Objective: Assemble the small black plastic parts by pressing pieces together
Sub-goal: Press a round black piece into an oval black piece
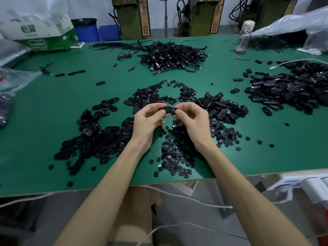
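Gripping oval (166, 109) in left hand (147, 121), long axis crosswise, pinching disc (174, 110) in right hand (192, 121) at its right end, seemingly touching.

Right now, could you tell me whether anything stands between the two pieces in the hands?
Nothing visible does: the left hand pinches the oval piece, the right hand a small piece right beside it.
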A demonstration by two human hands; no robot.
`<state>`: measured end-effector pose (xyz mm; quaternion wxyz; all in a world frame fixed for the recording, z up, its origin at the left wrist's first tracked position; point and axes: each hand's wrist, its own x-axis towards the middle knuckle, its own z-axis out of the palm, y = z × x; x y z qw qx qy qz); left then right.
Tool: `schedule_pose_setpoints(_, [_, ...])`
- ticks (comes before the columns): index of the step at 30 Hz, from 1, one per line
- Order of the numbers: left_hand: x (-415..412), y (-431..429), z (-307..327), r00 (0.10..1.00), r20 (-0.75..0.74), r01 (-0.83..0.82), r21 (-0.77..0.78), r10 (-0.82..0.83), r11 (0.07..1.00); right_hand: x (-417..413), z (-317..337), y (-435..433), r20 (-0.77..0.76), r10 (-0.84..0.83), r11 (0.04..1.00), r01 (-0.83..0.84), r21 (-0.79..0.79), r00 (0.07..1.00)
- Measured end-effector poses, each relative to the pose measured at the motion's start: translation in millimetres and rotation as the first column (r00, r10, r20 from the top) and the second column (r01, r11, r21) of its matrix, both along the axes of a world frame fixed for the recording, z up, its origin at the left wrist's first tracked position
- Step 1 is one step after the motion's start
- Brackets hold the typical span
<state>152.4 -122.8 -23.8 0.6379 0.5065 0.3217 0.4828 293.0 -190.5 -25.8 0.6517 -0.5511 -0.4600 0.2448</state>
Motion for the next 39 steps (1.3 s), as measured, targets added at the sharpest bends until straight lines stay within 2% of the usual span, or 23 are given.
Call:
schedule_pose_setpoints(18, [3.4, 1.3, -4.0, 0.995, -0.090, -0.032, 0.082, 0.040, 0.996, 3.0, -1.6, -0.1, -0.064, -0.105, 0.994, 0.105, -0.007, 0.992])
schedule_pose_setpoints(21, [4.0, 1.2, -5.1, 0.993, -0.105, -0.038, 0.094, 0.048, 0.995, 1.7, -0.2, -0.3, -0.025, -0.106, 0.994, 0.106, -0.013, 0.994])
schedule_pose_setpoints(31, [3.7, -1.2, -3.7, 0.985, -0.175, 0.036, 0.173, -0.006, 0.984, -6.1, 7.0, -3.7, 0.244, -0.147, 0.983, 0.169, -0.072, 0.959])
schedule_pose_setpoints(39, [3.1, -3.0, -2.7, 0.985, -0.168, 0.064, 0.182, -0.033, 0.981, -7.7, 9.8, -5.3, 0.274, -0.172, 0.977, 0.200, -0.075, 0.946])
